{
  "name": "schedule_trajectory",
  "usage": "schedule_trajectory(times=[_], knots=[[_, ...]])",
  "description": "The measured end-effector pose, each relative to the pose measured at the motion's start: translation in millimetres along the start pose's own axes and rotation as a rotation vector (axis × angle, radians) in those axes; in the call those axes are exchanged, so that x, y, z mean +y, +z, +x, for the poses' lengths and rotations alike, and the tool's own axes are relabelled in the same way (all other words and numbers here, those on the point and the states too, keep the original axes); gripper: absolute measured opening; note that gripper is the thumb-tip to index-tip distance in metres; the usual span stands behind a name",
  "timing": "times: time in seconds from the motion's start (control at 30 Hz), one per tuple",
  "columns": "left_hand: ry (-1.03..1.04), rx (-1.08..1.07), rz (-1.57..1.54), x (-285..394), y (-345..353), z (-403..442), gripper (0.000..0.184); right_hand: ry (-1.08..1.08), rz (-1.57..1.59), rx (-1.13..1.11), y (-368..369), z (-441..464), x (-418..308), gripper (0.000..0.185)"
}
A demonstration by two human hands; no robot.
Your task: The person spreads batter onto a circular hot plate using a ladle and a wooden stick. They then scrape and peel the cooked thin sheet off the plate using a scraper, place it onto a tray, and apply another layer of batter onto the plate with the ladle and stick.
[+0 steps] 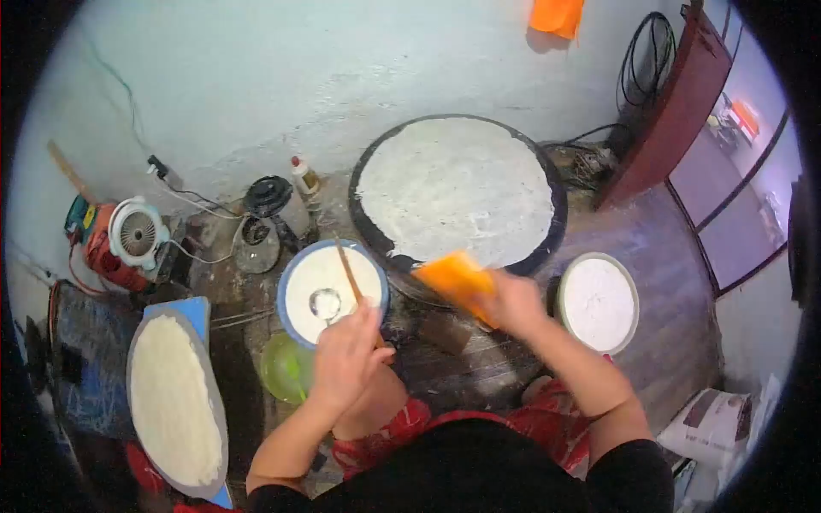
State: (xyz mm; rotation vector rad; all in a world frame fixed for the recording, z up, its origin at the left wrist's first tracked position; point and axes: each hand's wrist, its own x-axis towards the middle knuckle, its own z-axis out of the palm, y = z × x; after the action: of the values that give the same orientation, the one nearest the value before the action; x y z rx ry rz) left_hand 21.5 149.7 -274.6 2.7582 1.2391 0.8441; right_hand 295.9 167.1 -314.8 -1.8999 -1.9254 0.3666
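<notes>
Head view: right grip (513,303) held an orange scraper (456,278) at the griddle's (368,235) near edge; left grip (349,352) on the stick (348,267) was unclear. Excess tilt could have torn the batter (457,188).

Griddle (539,255): black rim, carrying a chalk-white batter sheet (457,188) with faint grey mottling. At its near edge, the scraper (453,280) is bright orange. Left of the griddle, the basin (280,295) shows a blue rim around cream-white contents, crossed by a brown wooden stick (349,269); the bowl (278,363) below is lime green. Farther left, the tray (135,393) is grey under a pale yellow sheet (174,385), over a blue board (197,312). Right of the griddle, the tub (635,295) is dull cream with white contents; the door panel (671,111) is maroon. Nearer than the griddle, the shorts (393,432) are red, patterned in white.
</notes>
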Motion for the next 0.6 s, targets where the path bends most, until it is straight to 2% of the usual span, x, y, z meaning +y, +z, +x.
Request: schedule_trajectory(times=[0.03,0.07,0.1,0.13,0.17,0.2,0.23,0.27,0.3,0.43,0.47,0.53,0.57,0.6], knots=[[-0.113,-0.013,-0.052,-6,3,-9,0.048,0.221,0.069,0.007,-6,10,34,0.04],[-0.104,-0.021,-0.07,-12,5,-19,0.048,0.21,0.118,0.23,-10,16,72,0.044],[-0.173,-0.005,-0.064,-17,6,-29,0.047,0.307,0.211,0.38,-10,24,113,0.044],[-0.243,0.01,-0.055,-19,7,-38,0.045,0.439,0.284,0.392,-24,29,143,0.042],[-0.297,-0.015,-0.046,-18,6,-45,0.043,0.518,0.215,0.436,-22,34,193,0.041],[-0.354,-0.039,-0.032,-15,4,-51,0.041,0.532,0.207,0.438,-25,38,228,0.041],[-0.35,-0.047,-0.041,-12,5,-56,0.041,0.61,0.249,0.477,-26,40,256,0.042],[-0.441,-0.03,-0.107,-9,7,-60,0.04,0.688,0.292,0.516,-28,45,267,0.042],[-0.534,-0.012,-0.173,-6,10,-63,0.039,0.696,0.286,0.516,-24,51,277,0.042],[-0.598,0.009,-0.2,0,29,-64,0.043,0.757,0.019,0.467,-29,99,275,0.044],[-0.604,0.005,-0.204,-3,34,-64,0.043,0.786,-0.062,0.437,-33,114,277,0.046],[-0.504,0.137,-0.215,-15,44,-61,0.045,0.804,-0.087,0.47,-31,145,312,0.048],[-0.395,0.05,-0.034,-19,41,-49,0.045,0.678,-0.061,0.47,-30,162,319,0.048],[-0.402,0.049,-0.035,-29,50,-52,0.045,0.553,-0.034,0.467,-29,179,327,0.048]])
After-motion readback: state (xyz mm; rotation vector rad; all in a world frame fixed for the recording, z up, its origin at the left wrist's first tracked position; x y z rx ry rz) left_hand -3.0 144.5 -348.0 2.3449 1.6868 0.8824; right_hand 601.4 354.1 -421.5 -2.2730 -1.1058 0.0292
